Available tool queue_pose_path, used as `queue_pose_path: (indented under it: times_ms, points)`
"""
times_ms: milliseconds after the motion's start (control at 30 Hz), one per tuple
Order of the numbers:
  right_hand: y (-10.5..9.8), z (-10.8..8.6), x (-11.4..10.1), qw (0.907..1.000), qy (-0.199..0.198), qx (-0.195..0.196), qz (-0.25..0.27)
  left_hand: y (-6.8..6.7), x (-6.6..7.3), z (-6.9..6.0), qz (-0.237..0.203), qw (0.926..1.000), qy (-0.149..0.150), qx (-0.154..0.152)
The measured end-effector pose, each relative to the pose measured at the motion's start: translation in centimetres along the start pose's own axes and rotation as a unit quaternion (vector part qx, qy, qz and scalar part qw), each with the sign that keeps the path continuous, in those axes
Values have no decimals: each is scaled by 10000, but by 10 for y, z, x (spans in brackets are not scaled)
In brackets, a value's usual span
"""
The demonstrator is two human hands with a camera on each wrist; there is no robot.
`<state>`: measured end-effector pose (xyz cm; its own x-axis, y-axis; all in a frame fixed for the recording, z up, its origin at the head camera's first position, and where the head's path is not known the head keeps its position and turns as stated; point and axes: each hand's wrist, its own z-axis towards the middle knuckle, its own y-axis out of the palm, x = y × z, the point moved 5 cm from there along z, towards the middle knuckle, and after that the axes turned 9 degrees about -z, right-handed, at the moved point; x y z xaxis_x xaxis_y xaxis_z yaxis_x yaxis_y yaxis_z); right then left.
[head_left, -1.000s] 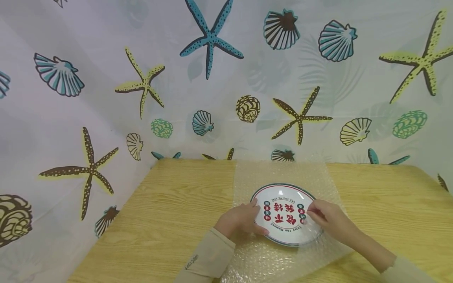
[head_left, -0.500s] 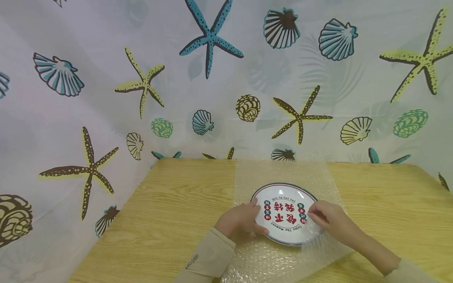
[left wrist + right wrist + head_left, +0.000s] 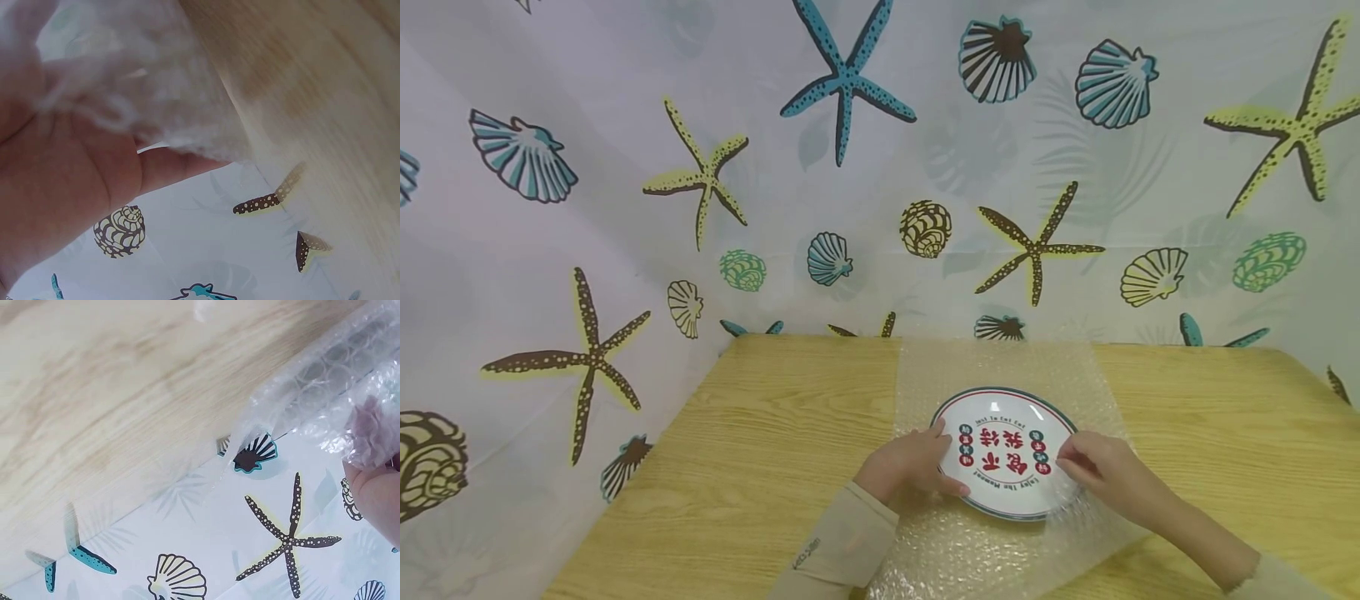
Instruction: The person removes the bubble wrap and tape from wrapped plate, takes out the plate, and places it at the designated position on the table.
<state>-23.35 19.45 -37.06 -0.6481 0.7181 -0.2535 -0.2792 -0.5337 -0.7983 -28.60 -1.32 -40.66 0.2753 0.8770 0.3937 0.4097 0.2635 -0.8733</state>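
Observation:
An oval white plate (image 3: 1003,496) with a teal-and-red rim and red and teal lettering lies on a sheet of bubble wrap (image 3: 955,546). My left hand (image 3: 904,468) grips the plate's left side, fingers at the rim and thumb near its lower edge. In the left wrist view, blurred bubble wrap (image 3: 156,81) covers part of that hand's fingers. At the plate's right edge, my right hand (image 3: 1108,473) pinches a flap of the wrap that overlaps the lower right of the plate. The right wrist view shows crumpled wrap (image 3: 325,375) around those fingertips.
A wood-grain table (image 3: 797,417) lies under everything and extends to both sides of the wrap. Behind it and on the left hangs a white curtain (image 3: 880,200) printed with starfish and shells. The wrap's far end reaches the curtain.
My right hand has shifted slightly right, drawing the flap of bubble wrap a little off the plate. The left hand and the plate stay almost where they were.

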Motion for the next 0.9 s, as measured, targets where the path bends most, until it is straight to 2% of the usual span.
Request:
queue_pose_path:
  times_ms: [233, 433, 900]
  points:
    - [-2, -2, 1, 9996, 76, -266, 90, -2, 0, -2, -16, 10000, -4, 24]
    - [-6, -4, -1, 9997, -43, -222, 49, -2, 0, -2, -23, 10000, 55, -3]
    - [-12, -3, -3, 9988, -146, -465, 19, 0, 0, 1, 68, 9999, 143, -52]
